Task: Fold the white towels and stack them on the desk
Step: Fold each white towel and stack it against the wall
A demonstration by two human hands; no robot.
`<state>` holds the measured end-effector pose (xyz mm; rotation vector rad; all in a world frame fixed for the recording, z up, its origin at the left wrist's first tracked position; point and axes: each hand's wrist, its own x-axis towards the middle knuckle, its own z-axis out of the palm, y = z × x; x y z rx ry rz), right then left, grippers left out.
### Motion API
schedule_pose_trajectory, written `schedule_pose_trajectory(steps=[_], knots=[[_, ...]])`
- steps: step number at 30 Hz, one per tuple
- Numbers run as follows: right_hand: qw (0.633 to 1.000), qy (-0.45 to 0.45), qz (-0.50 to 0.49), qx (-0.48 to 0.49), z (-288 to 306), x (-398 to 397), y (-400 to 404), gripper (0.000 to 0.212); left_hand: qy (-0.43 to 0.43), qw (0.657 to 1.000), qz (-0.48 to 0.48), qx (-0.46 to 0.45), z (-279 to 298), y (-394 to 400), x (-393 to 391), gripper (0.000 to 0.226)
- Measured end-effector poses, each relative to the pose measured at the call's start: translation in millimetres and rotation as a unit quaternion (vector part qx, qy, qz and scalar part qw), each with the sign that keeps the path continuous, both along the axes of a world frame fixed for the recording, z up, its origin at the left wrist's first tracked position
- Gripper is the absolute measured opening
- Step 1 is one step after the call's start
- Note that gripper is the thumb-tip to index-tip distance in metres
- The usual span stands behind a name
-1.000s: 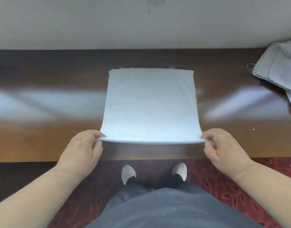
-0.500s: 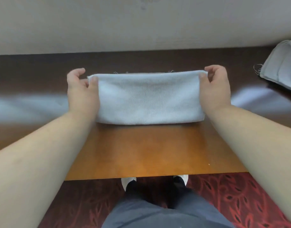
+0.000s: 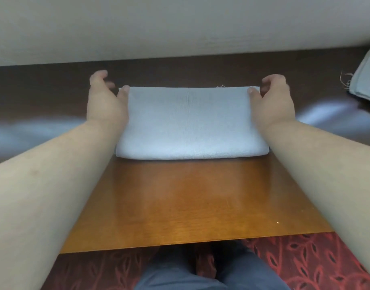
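My left grip (image 3: 108,101) and right grip (image 3: 273,99) each pinch a far corner of the one half-folded white towel (image 3: 190,124) lying mid-tabletop (image 3: 192,201); I should square those edges, then flatten; count: one towel here, one towel pile (image 3: 366,80) far right.
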<state>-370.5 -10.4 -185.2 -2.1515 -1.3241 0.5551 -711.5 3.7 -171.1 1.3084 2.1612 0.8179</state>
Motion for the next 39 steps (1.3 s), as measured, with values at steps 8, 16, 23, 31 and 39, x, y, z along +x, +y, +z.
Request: schedule_pose_trajectory(steps=[8, 16, 23, 31, 39], knots=[[0.911, -0.211, 0.350, -0.063, 0, -55, -73, 0.065, 0.267, 0.886, -0.376, -0.053, -12, -94, 41, 0.058], [0.957, -0.128, 0.249, -0.071, 6, -42, -74, 0.066, 0.225, 0.945, -0.208, -0.111, -7, -95, 29, 0.064], [0.967, 0.158, -0.090, -0.179, 29, -26, -59, 0.062, -0.016, 0.955, 0.045, -0.291, 14, -77, 8, 0.066], [0.888, 0.341, -0.122, -0.284, 30, -9, -41, 0.028, -0.097, 0.952, 0.048, -0.287, 25, -79, 19, 0.029], [0.938, 0.288, 0.038, -0.189, 60, -3, -54, 0.027, -0.135, 0.975, 0.106, -0.141, 65, -116, 24, 0.023]])
